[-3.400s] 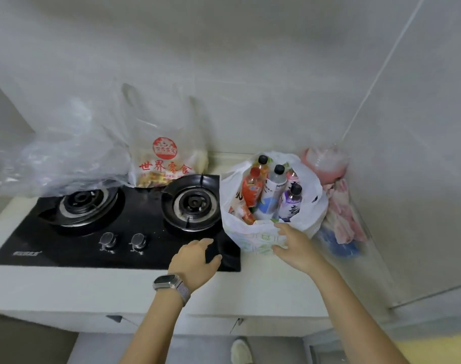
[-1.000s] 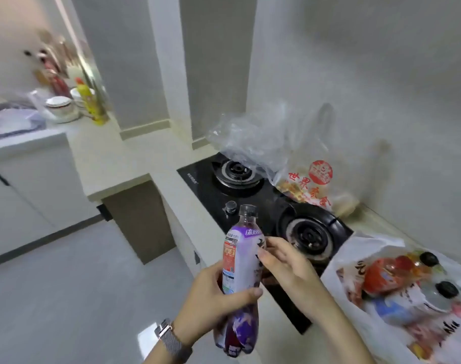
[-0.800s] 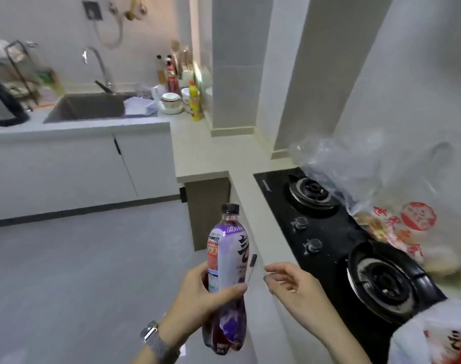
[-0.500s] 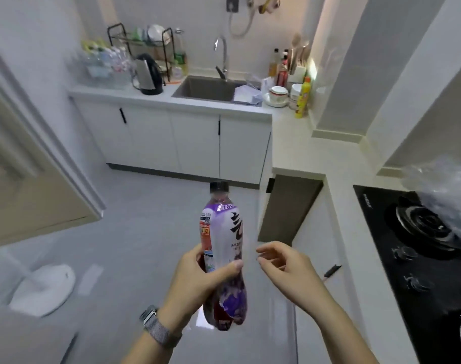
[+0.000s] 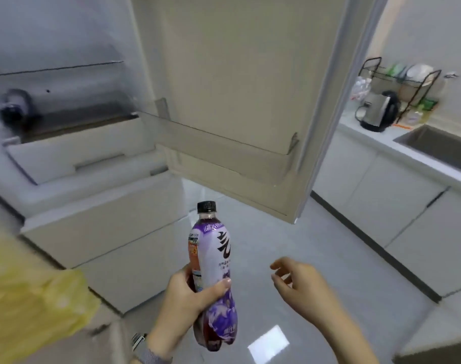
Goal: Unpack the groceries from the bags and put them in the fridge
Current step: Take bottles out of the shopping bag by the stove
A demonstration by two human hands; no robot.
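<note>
The fridge [image 5: 98,158] stands with its door [image 5: 239,82] swung wide; the clear door shelf [image 5: 224,143] holds nothing visible, and a dark round item [image 5: 14,106] lies blurred on an inner shelf. The left hand [image 5: 182,303] has its grip wrapped round an upright purple-labelled drink bottle [image 5: 213,258] with a black cap and dark liquid, in front of the fridge. The right hand [image 5: 300,282] hovers beside it, grip loose, holding nothing.

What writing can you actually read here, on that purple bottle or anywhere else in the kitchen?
"1688", in white on the purple band near the top of the bottle, held in the left hand; the character before it is blurred.
One large black brush-style character on the label's white panel: stylised, not surely readable.
Small lines beneath it and the orange patch on the label's left edge: too small to read.
Fridge door and kettle: no writing visible.
</note>
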